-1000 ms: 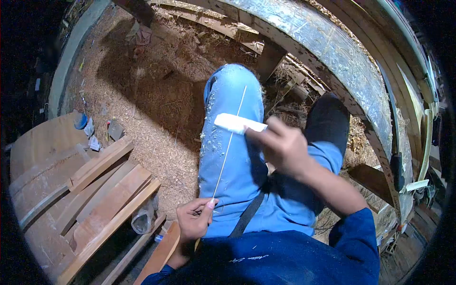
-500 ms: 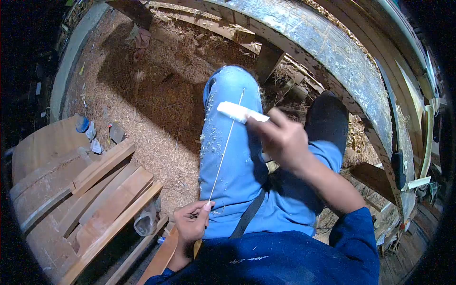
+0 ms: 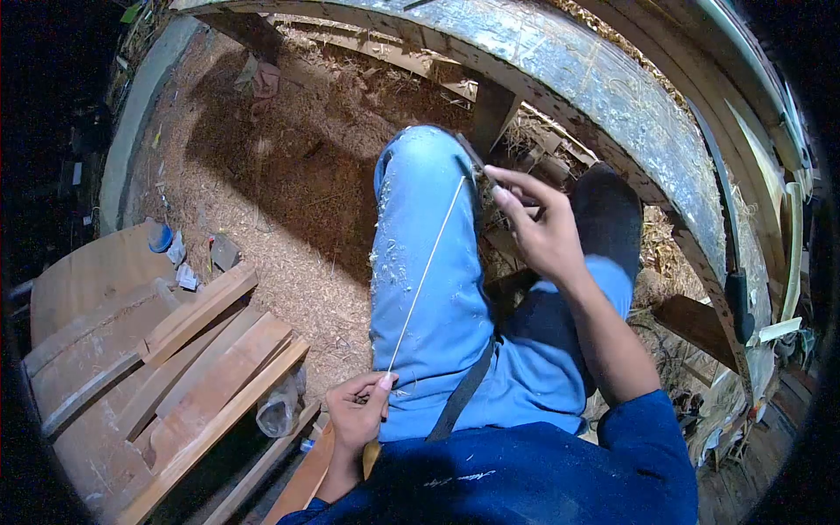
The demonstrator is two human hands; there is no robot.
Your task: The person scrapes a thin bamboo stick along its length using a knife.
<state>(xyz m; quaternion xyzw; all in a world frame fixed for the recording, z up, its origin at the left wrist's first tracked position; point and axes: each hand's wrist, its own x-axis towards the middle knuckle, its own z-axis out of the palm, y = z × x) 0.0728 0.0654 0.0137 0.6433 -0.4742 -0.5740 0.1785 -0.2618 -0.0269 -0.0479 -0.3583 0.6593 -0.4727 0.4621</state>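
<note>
Pinching the near end of a thin, pale, straight strip [image 3: 424,273] over a blue-trousered thigh [image 3: 446,324], the left hand [image 3: 357,409] should hold steady and the right hand [image 3: 542,223], fingers [image 3: 521,181] pinching a slim, dark tool [image 3: 473,156] beside the knee [image 3: 424,147], press evenly.

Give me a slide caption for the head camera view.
Left hand pinches a long, thin, pale stick over a shavings-flecked blue trouser leg; right hand grips a narrow, dark, blade-like tool.
</note>
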